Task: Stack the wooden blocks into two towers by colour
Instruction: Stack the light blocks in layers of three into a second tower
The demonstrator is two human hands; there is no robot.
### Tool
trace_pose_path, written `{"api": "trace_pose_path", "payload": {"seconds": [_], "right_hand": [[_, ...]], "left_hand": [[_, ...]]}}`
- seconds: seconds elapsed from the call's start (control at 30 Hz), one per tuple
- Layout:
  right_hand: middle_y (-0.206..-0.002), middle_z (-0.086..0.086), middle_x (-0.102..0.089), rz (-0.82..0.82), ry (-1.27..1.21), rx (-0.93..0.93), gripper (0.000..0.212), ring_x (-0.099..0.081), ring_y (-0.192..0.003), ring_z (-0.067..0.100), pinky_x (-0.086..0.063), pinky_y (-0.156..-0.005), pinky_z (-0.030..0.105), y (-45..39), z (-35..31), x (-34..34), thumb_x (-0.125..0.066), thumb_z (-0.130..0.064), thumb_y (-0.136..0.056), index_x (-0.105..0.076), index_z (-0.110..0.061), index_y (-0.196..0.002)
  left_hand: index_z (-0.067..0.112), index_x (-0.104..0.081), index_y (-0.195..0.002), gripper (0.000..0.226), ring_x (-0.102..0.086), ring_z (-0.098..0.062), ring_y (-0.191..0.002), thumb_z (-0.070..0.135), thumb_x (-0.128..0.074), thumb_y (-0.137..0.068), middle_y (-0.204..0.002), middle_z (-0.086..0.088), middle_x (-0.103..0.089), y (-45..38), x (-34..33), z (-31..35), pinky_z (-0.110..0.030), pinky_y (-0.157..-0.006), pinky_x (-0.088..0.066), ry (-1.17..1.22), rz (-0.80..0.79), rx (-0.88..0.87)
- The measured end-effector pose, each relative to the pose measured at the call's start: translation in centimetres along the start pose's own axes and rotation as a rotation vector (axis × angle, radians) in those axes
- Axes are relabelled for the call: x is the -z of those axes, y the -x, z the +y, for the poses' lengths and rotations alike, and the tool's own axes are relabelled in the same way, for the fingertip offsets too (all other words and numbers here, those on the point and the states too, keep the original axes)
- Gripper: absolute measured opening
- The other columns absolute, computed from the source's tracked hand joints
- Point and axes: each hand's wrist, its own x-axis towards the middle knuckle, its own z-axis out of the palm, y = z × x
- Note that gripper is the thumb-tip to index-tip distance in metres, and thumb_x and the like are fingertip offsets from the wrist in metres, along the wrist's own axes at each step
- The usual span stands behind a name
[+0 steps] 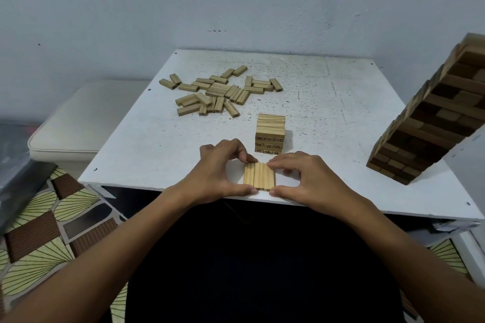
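Observation:
Three light wooden blocks (259,176) lie side by side near the front edge of the white table (157,147). My left hand (220,173) pinches the row from the left, forefinger at its far end and thumb at its near end. My right hand (301,178) pinches it the same way from the right. Just behind the row stands a short light tower (270,134) of numbered blocks. A scattered pile of several light blocks (220,92) lies at the back left. A tall tower of darker blocks (430,118) stands at the right edge.
A white wall runs behind the table. A cream cushion (86,118) sits to the left, below table height. A patterned floor shows at the lower left and right. The table's front edge runs right under my hands.

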Motion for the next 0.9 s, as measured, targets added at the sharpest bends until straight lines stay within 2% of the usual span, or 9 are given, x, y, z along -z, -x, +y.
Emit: {"api": "trace_pose_path", "payload": {"seconds": [0.1,0.2,0.3,0.37,0.53,0.6,0.7,0.77,0.9], "right_hand": [[-0.131,-0.005,-0.058,-0.004,-0.001,-0.017,0.056,-0.049,-0.117,0.008,-0.045,-0.1,0.027,0.0,0.0,0.0,-0.081,-0.029,-0.076,-0.062,-0.024,-0.128],[-0.127,-0.006,-0.06,0.014,0.0,-0.02,0.055,-0.049,-0.116,0.007,-0.044,-0.099,0.026,0.1,0.0,-0.1,-0.082,-0.03,-0.074,-0.063,-0.026,-0.126],[-0.124,-0.006,-0.06,0.028,-0.016,-0.022,0.055,-0.05,-0.114,0.006,-0.043,-0.096,0.02,0.2,0.1,-0.2,-0.083,-0.029,-0.073,-0.064,-0.027,-0.125],[-0.124,-0.007,-0.06,0.036,-0.03,-0.018,0.056,-0.052,-0.109,0.003,-0.042,-0.088,0.011,0.2,0.0,-0.1,-0.083,-0.029,-0.073,-0.064,-0.026,-0.125],[-0.114,-0.018,-0.063,0.123,-0.05,0.046,0.052,-0.055,-0.092,-0.004,-0.037,-0.069,0.007,0.3,-0.4,0.9,-0.086,-0.028,-0.069,-0.068,-0.031,-0.118],[-0.109,-0.02,-0.063,0.157,-0.065,0.073,0.051,-0.056,-0.09,-0.003,-0.038,-0.069,0.007,0.3,-0.8,1.5,-0.087,-0.027,-0.068,-0.07,-0.029,-0.116],[-0.105,-0.016,-0.065,0.202,-0.074,0.099,0.05,-0.056,-0.088,0.0,-0.038,-0.067,0.007,-0.3,-1.3,2.5,-0.087,-0.025,-0.066,-0.071,-0.026,-0.114],[-0.104,-0.015,-0.066,0.223,-0.075,0.098,0.049,-0.056,-0.087,0.001,-0.037,-0.066,0.008,-1.0,-1.3,3.2,-0.087,-0.027,-0.066,-0.071,-0.028,-0.112],[-0.088,-0.026,-0.063,0.26,-0.086,0.091,0.044,-0.054,-0.082,-0.001,-0.034,-0.064,0.009,-2.5,-1.1,4.3,-0.086,-0.027,-0.066,-0.072,-0.03,-0.108]], "left_hand": [[0.03,-0.043,-0.09,0.048,-0.045,0.004,-0.115,0.05,-0.078,-0.064,-0.112,0.022,-0.066,0.0,0.0,0.0,-0.02,-0.097,-0.022,-0.007,-0.003,-0.009],[0.029,-0.043,-0.09,0.048,-0.046,0.007,-0.114,0.048,-0.078,-0.064,-0.11,0.023,-0.066,-0.1,0.0,0.1,-0.02,-0.098,-0.023,-0.007,-0.004,-0.013],[0.03,-0.042,-0.089,0.049,-0.049,0.006,-0.113,0.046,-0.08,-0.062,-0.109,0.021,-0.067,-0.1,0.0,0.2,-0.027,-0.097,-0.026,0.007,0.01,-0.023],[0.032,-0.04,-0.087,0.051,-0.051,0.003,-0.114,0.047,-0.081,-0.06,-0.108,0.021,-0.068,-0.1,0.1,0.4,-0.031,-0.099,-0.028,0.013,0.037,-0.038],[0.033,-0.041,-0.086,0.053,-0.056,-0.008,-0.115,0.046,-0.084,-0.058,-0.106,0.023,-0.069,-0.4,1.4,1.2,-0.046,-0.101,-0.038,0.043,0.092,-0.105],[0.032,-0.041,-0.085,0.054,-0.059,-0.009,-0.11,0.044,-0.084,-0.056,-0.103,0.019,-0.071,-0.7,2.1,1.9,-0.041,-0.099,-0.041,0.063,0.11,-0.147],[0.029,-0.041,-0.084,0.052,-0.062,-0.008,-0.105,0.043,-0.082,-0.055,-0.102,0.009,-0.072,-1.7,3.1,2.9,-0.022,-0.093,-0.044,0.094,0.123,-0.2],[0.027,-0.042,-0.084,0.051,-0.063,-0.004,-0.104,0.04,-0.082,-0.055,-0.102,0.006,-0.072,-2.5,3.6,3.1,-0.015,-0.093,-0.043,0.117,0.115,-0.212],[0.027,-0.042,-0.085,0.051,-0.064,-0.005,-0.105,0.039,-0.082,-0.055,-0.101,0.006,-0.072,-4.7,4.5,3.2,-0.02,-0.096,-0.045,0.136,0.102,-0.229]]}}
